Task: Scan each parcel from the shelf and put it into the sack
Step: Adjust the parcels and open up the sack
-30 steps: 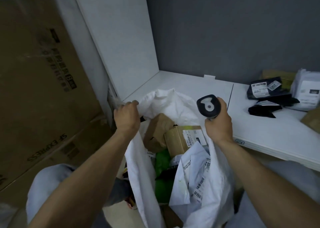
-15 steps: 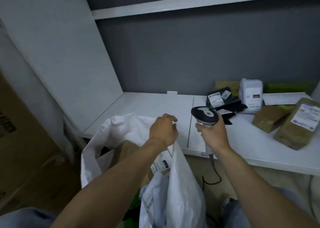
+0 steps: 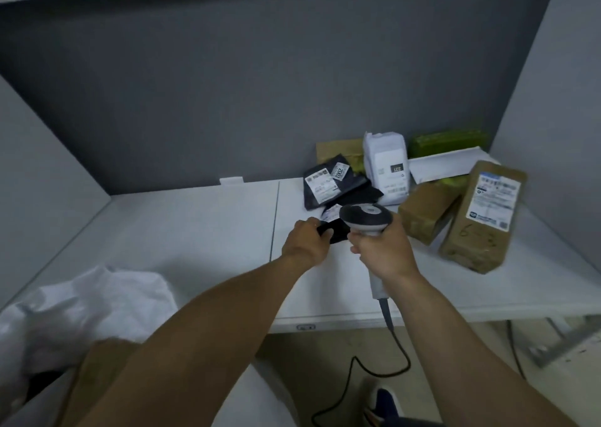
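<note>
Fingers of the left hand point(image 3: 305, 243) pinch a limp black plastic mailer point(image 3: 335, 231) on the smooth white shelf point(image 3: 195, 225); right hand point(image 3: 385, 251) fingers wrap the round-headed barcode scanner point(image 3: 366, 217).

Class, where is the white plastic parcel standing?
In the head view, the white plastic parcel stands right of centre at the back of the white shelf, between the black mailer bag and the smaller brown cardboard box.

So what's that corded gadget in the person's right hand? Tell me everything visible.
The scanner is a plastic-looking barcode reader: dark rounded head with a pale oval on top, light grey handle, dark cable trailing from its base to the floor. The right hand grips the handle, holding it above the white shelf, head over the small black parcel.
</note>
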